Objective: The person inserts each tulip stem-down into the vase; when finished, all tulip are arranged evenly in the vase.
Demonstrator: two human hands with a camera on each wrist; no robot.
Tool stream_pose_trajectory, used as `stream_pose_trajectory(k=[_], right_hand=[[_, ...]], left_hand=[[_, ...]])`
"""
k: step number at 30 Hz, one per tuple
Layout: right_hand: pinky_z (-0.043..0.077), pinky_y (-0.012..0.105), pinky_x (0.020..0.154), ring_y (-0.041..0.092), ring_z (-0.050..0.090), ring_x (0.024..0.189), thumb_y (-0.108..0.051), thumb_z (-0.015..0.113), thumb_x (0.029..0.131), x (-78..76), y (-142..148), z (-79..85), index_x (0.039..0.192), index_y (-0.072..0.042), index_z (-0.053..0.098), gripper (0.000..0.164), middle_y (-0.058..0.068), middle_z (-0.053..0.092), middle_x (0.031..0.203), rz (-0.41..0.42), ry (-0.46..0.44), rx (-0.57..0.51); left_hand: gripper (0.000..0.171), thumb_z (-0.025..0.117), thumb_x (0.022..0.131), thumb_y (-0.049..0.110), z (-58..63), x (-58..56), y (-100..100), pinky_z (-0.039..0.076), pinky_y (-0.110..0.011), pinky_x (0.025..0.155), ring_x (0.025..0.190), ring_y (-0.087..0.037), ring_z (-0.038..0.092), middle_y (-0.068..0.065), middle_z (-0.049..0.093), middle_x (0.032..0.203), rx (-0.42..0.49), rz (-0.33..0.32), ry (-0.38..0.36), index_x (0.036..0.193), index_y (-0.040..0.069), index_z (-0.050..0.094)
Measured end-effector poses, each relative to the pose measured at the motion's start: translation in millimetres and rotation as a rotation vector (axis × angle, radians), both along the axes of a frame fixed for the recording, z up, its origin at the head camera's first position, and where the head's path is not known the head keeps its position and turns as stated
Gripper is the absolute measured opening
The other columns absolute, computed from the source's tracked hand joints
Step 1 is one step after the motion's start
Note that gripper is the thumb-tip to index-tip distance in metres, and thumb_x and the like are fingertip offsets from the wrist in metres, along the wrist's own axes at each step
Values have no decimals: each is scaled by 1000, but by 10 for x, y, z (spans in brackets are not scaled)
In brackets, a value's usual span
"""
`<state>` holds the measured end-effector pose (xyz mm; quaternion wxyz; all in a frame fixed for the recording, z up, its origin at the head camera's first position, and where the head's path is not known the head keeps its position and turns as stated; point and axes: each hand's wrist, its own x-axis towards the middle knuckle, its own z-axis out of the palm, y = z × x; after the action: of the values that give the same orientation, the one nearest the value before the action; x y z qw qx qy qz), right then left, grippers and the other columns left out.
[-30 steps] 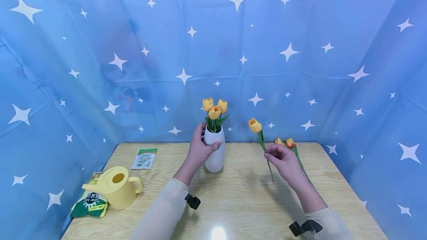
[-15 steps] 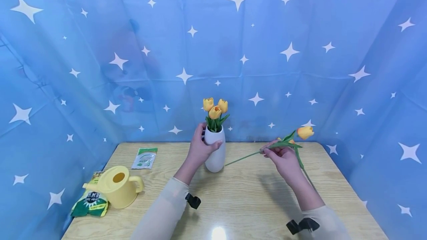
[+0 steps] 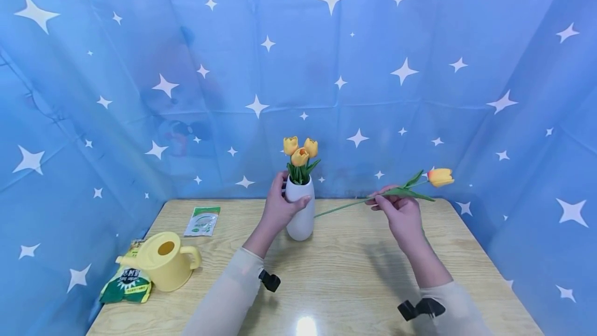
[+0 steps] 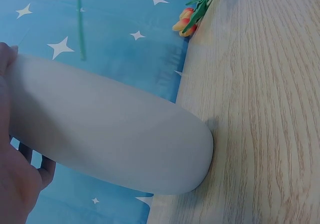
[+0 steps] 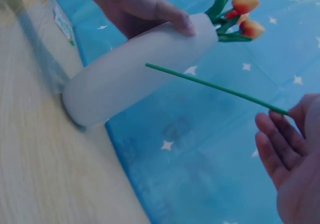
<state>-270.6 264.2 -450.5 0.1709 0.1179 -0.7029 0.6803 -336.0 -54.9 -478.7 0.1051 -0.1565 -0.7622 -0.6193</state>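
A white vase (image 3: 300, 217) stands upright on the table, holding several yellow-orange tulips (image 3: 300, 157) with green leaves. My left hand (image 3: 280, 209) grips it near the top, thumb across the front. My right hand (image 3: 403, 219) pinches the stem of another tulip, whose bloom (image 3: 440, 177) points to the right. Its thin green stem (image 5: 215, 88) slants down toward the vase, and the bare end overlaps the vase side in the right wrist view. More tulips (image 4: 187, 24) lie on the table; in the head view my right hand hides them.
On the left of the table stands a yellow watering can (image 3: 165, 268), with a green and yellow bag (image 3: 126, 287) beside it. A small green and white packet (image 3: 202, 221) lies at the back left. A blue starred curtain (image 3: 298, 66) surrounds the wooden table (image 3: 345, 284).
My right hand has turned the tulip so its bloom swings from the upper left to the right and its stem end faces the vase. My left hand keeps its grip on the vase.
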Motion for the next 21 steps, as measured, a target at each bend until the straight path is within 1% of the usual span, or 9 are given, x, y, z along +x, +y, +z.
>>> stream_pose_trajectory(k=[3,6,11,15,18,21], right_hand=[[64,32,84,19,81,95,-4,62,113,-5,-16,86,119,15,60,21,7,80,105,-24,41,-52],[65,32,82,21,81,93,-3,62,112,-13,-42,191,116,13,62,16,9,81,104,-53,78,-116],[65,33,79,22,81,89,-2,62,112,-38,-91,351,111,4,67,8,12,81,103,-111,158,-165],[65,33,78,23,81,89,0,60,112,-59,-121,438,110,-4,69,9,14,80,103,-113,210,-188],[65,33,77,23,81,88,0,61,111,-73,-147,485,110,-4,69,9,14,80,102,-96,238,-217],[65,32,76,23,81,87,-1,63,111,-90,-187,526,112,-3,68,5,13,80,101,-83,260,-242]], left_hand=[[79,93,89,40,2,3,-5,57,-62,101,124,-32,63,-6,60,140,2,-6,1,153,24,50],[79,93,90,40,7,8,-7,56,-62,102,125,-32,63,-6,60,141,0,-8,4,154,24,50],[77,94,90,38,14,14,-3,56,-62,102,125,-31,62,-5,60,140,-3,1,2,152,25,50],[76,93,90,36,17,15,0,56,-62,103,126,-32,62,-6,60,141,-8,2,-10,152,24,50],[76,93,91,36,20,16,2,56,-62,103,126,-32,62,-6,59,141,-12,0,-15,152,24,50],[75,93,90,35,21,13,-1,56,-61,103,126,-31,63,-6,59,141,-9,1,-9,151,24,50]])
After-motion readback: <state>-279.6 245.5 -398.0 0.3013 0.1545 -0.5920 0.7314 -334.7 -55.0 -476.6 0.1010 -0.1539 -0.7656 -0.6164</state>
